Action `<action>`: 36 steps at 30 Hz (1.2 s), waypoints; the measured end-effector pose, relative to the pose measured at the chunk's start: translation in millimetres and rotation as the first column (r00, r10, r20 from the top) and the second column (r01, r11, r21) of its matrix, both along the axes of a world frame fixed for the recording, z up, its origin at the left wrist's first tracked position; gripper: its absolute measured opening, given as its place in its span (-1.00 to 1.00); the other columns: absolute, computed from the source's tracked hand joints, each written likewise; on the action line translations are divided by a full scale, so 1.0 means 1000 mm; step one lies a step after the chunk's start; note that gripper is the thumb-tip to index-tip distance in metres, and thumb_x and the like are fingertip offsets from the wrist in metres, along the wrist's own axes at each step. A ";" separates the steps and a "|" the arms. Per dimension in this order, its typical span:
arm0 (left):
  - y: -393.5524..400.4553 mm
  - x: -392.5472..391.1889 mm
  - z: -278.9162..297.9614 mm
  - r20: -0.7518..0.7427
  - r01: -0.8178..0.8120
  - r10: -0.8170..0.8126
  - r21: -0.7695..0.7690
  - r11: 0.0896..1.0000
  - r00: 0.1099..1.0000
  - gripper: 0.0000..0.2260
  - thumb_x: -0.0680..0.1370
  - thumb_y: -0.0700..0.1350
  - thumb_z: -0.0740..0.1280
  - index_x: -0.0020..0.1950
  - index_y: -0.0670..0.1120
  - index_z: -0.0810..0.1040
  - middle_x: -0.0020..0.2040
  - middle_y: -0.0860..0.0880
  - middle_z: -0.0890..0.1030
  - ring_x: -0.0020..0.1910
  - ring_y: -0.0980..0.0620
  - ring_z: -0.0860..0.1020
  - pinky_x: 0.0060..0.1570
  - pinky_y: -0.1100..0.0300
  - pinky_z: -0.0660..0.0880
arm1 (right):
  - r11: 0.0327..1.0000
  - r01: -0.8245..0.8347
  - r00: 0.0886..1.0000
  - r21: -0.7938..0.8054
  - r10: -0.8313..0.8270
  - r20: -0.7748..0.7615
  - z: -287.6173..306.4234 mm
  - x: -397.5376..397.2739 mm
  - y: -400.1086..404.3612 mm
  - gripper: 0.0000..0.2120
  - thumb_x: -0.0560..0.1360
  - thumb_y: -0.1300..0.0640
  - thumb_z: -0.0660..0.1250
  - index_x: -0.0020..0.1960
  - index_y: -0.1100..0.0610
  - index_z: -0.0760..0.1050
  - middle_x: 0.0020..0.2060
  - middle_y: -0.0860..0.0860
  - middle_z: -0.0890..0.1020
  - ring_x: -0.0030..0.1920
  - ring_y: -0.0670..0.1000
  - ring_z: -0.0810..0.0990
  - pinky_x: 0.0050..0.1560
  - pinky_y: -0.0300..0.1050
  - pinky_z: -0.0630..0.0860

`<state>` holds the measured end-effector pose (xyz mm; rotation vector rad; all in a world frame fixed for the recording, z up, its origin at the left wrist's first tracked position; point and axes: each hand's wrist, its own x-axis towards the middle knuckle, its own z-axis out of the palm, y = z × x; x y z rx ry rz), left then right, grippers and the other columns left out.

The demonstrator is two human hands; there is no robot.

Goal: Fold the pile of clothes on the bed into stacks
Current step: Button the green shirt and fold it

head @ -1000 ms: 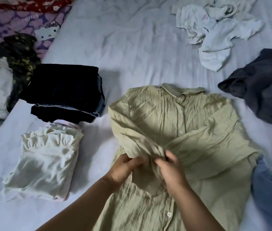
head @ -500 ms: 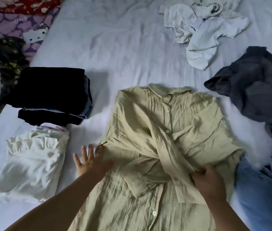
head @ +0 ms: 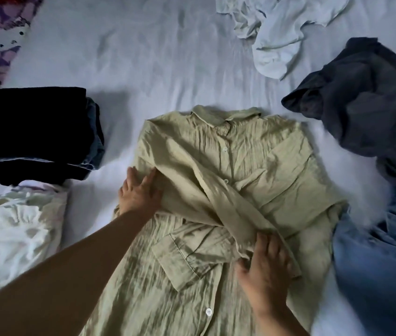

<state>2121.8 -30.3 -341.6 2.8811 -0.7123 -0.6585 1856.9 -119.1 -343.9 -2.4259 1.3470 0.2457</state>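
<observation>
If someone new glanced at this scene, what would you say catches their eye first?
The pale green shirt spread buttons-up in the middle of the bed, both sleeves crossed over its front. The left hand presses flat on its left edge, while the right hand rests on the folded-in sleeve near the bottom. After that, the dark folded stack at the left and the crumpled dark grey garment at the right.

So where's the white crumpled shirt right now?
The white crumpled shirt lies at the top right of the head view, on the bed sheet, just above the dark grey garment.
</observation>
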 end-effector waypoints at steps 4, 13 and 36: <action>-0.006 0.018 0.002 0.052 0.028 -0.033 0.100 0.995 0.998 -0.35 0.50 -0.15 0.30 0.54 -0.06 0.10 0.47 -0.11 0.16 0.34 -0.19 0.30 0.29 -0.04 0.28 | 0.945 0.286 0.907 0.160 -0.321 0.273 0.015 -0.009 -0.037 -0.77 0.38 0.32 0.25 0.01 0.26 0.55 -0.20 0.20 0.61 -0.17 0.24 0.58 -0.23 -0.08 0.43; -0.006 0.040 0.016 0.205 -0.049 0.026 0.111 0.993 0.979 -0.41 0.52 -0.13 0.27 0.52 -0.02 0.14 0.55 -0.08 0.00 0.44 -0.16 0.18 0.35 -0.05 0.15 | 0.930 0.366 0.928 0.044 -0.368 0.063 0.035 -0.038 -0.093 -0.73 0.34 0.27 0.40 0.03 0.24 0.48 -0.09 0.21 0.58 -0.04 0.26 0.54 -0.13 0.02 0.43; -0.095 0.054 -0.005 0.155 0.375 -0.375 0.034 0.927 0.914 -0.32 0.54 0.25 0.13 0.55 -0.01 -0.02 0.56 -0.01 -0.14 0.53 0.02 -0.20 0.47 0.04 -0.22 | 0.972 -0.198 0.960 -0.129 0.219 0.177 0.007 0.081 -0.177 -0.45 0.50 -0.09 0.04 0.34 0.20 0.43 0.36 0.25 0.40 0.35 0.31 0.34 0.28 0.29 0.29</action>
